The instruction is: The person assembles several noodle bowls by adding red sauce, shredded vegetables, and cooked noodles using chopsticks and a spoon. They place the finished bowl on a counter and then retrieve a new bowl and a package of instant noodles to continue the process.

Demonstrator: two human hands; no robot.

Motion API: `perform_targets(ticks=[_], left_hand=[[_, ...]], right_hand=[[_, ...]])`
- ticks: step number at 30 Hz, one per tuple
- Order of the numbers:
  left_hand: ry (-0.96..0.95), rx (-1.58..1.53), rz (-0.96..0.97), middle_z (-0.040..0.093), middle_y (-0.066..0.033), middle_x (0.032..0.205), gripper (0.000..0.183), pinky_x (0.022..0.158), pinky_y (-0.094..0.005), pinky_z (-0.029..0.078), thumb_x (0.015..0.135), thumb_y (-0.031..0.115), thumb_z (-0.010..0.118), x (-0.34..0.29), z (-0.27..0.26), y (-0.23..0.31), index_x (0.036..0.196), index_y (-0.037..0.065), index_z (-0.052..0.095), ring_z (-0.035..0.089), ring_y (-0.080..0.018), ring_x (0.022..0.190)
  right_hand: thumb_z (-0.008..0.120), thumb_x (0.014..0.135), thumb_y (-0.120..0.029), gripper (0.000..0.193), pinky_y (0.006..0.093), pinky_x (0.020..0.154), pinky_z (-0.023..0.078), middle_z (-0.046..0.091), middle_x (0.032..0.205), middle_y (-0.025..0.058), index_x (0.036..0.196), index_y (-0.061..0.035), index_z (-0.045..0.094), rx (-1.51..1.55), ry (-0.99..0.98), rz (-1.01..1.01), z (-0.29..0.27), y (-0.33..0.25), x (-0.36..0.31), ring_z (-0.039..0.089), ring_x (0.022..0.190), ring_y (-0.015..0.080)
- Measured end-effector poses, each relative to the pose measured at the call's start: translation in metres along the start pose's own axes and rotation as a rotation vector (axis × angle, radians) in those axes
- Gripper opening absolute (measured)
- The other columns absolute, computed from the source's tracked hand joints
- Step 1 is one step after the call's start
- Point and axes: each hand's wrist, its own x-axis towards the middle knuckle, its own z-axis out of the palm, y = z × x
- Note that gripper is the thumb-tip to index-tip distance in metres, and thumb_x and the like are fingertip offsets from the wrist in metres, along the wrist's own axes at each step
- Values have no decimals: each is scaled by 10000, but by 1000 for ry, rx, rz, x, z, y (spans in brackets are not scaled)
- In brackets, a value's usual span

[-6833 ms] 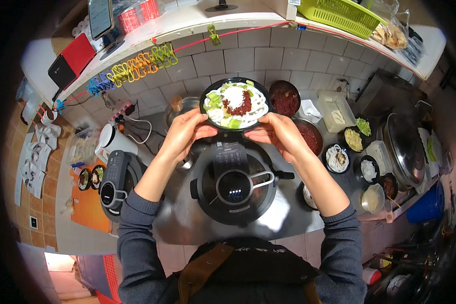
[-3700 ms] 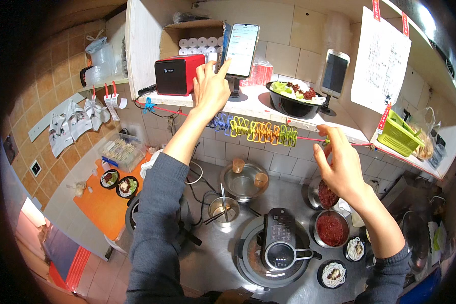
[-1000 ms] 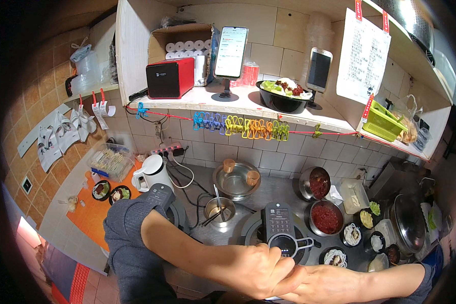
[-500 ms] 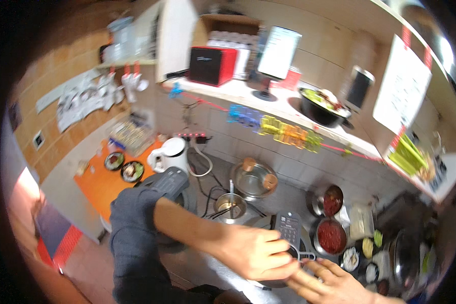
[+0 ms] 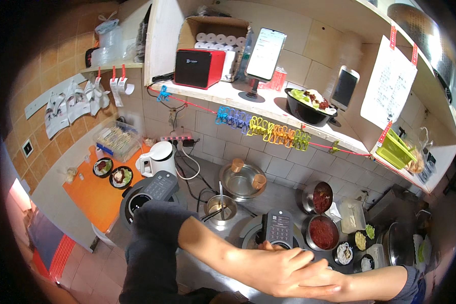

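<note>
My left hand (image 5: 276, 271) lies across my right hand (image 5: 334, 278), clasping it near the wrist. Its thumb stretches to the right while the other fingers bend over the top. Most of the right hand is covered, so its fingers cannot be made out well. Just beyond both hands is a round cooker with a dark keypad panel (image 5: 278, 225). To the right stands a steel bowl of red sauce (image 5: 323, 233), with a second red-filled bowl (image 5: 322, 197) behind it. A small steel pot (image 5: 221, 209) with utensils in it sits left of the keypad.
Another cooker (image 5: 159, 187) is beside my left sleeve, near a white kettle (image 5: 159, 158). Two black bowls of food (image 5: 121, 177) rest on an orange board (image 5: 88, 195). Small topping bowls (image 5: 344, 253) stand at right. A shelf (image 5: 273, 114) with hanging coloured clips runs above.
My left hand has slid right over the right hand, from meeting at the fingers to lying near the wrist. The whole view has shifted slightly.
</note>
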Motion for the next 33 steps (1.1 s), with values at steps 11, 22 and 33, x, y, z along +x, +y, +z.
perform_targets(ticks=[11, 22, 33], left_hand=[[-153, -46, 23, 427, -21, 742, 610, 506, -237, 317, 766, 237, 540, -7, -31, -5, 1265, -113, 538, 436, -131, 648], [-191, -50, 25, 406, -16, 663, 414, 439, -228, 298, 751, 242, 571, 3, -36, -6, 1000, -87, 593, 432, -121, 573], [-212, -133, -51, 447, -32, 619, 233, 405, -226, 345, 754, 188, 599, -1, -28, -13, 821, -31, 560, 499, -110, 524]], right_hand=[[509, 866, -196, 200, 368, 586, 477, 653, 838, 111, 960, -126, 671, -9, 63, -204, 36, 7, -13, 631, 702, 246], [455, 922, -220, 357, 335, 898, 456, 618, 1106, 77, 1207, -49, 586, -852, 244, -406, 61, 4, -33, 577, 1003, 193], [440, 934, -221, 511, 380, 1164, 288, 459, 1427, 127, 1389, 11, 459, -779, 227, -381, 53, 8, -41, 395, 1342, 232]])
